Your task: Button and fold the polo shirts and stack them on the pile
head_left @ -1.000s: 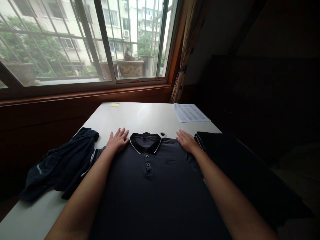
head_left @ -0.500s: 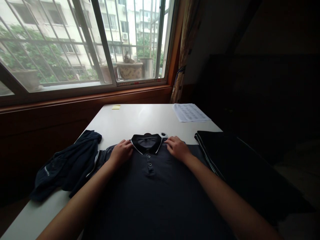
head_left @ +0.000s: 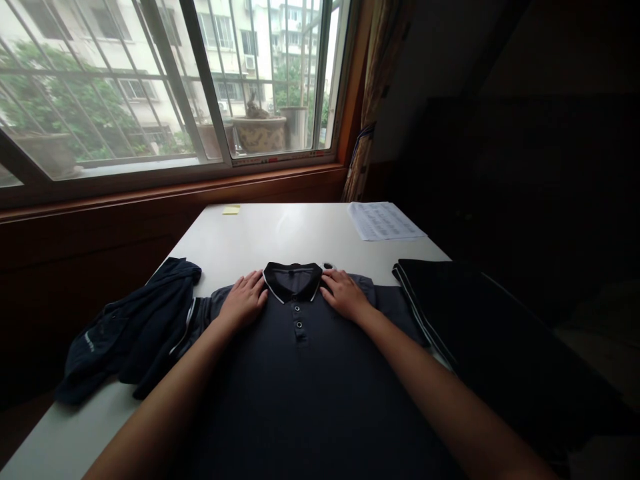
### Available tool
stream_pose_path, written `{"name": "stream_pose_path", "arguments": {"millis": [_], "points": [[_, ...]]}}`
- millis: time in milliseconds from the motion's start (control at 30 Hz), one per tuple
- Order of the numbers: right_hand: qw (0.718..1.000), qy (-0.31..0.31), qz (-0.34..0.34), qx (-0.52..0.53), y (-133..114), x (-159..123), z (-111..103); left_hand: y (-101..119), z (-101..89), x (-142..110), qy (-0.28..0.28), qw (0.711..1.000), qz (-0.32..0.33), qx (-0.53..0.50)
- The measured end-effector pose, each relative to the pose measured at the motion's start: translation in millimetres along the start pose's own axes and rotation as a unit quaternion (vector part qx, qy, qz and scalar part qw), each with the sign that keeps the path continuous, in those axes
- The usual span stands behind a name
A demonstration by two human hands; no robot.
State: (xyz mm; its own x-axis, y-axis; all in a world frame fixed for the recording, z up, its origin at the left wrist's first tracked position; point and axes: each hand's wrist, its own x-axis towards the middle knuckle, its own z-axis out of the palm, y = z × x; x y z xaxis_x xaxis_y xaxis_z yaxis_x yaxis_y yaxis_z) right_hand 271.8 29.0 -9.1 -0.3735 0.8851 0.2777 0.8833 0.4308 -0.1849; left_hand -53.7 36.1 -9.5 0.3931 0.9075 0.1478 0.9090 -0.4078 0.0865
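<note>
Two hands of mine show in the head view: my left hand [head_left: 243,300] and right hand [head_left: 346,295] have come in from the outer shoulders of the dark polo shirt [head_left: 310,387] to flank its collar [head_left: 280,283], so the work now seems centred there. Each grip looks loose, fingers laid on cloth, nothing clamped. The shirt lies front up on the white bench [head_left: 280,233], between a crumpled garment [head_left: 130,327] and dark cloth [head_left: 470,320]; papers [head_left: 385,221] and a barred window [head_left: 207,87] lie beyond.

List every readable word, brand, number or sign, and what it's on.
None can be read.
White lettering on the crumpled garment: too small.
Print on the papers: blurred.
Marks on the window-frame strip: too small.
Polo shirt: no readable text shows.
</note>
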Motion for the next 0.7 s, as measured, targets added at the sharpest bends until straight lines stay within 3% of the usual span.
{"name": "stream_pose_path", "arguments": {"millis": [433,700], "points": [[1.000,-0.009,0.018,-0.023,27,32,6,-8,1.1,35,-0.040,0.999,-0.020,0.009],[0.996,-0.035,0.044,-0.066,53,24,-2,-22,4.8,33,-0.048,0.998,-0.026,0.020]]}}
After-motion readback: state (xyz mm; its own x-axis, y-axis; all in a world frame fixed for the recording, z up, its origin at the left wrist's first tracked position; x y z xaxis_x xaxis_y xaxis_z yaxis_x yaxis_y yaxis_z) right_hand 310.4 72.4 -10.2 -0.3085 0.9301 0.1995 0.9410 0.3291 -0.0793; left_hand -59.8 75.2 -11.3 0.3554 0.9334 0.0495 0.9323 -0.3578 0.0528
